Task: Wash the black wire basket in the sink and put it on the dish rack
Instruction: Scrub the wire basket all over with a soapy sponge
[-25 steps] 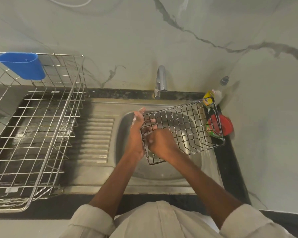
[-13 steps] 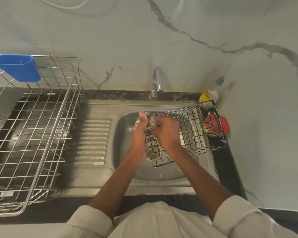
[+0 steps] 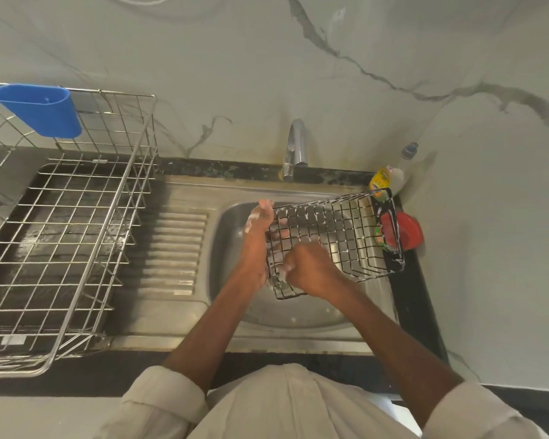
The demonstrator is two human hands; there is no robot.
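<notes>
Step in hand: scrubbing the black wire basket, judged from the white suds on its wires and on both hands.
Basket position: held tilted above the sink bowl, its far end raised toward the right rim, its near end low over the drain area.
Left hand: fingers stretched along the basket's left end wall, palm against the wires, bracing it.
Right hand: curled into a fist inside the near corner of the basket; whether it clutches a scrubber or only the wires cannot be told.
Tap: no running water is visible under the spout.
Technique: keep the left hand firm on the end wall so that the grid does not swing while the right hand rubs along each wire crossing.
Coverage: work from the near corner toward the far end, then turn the basket to reach the underside.
Hazard: soapy wires are likely slippery; keep the basket over the bowl so that a slip drops it into the sink.
Clearance: the far end sits near a red container and a bottle in the corner; avoid knocking them.
Remaining: rinsing under the tap, then transfer to the dish rack on the tabletop at the left, beside the blue cup hung on its rim.
</notes>
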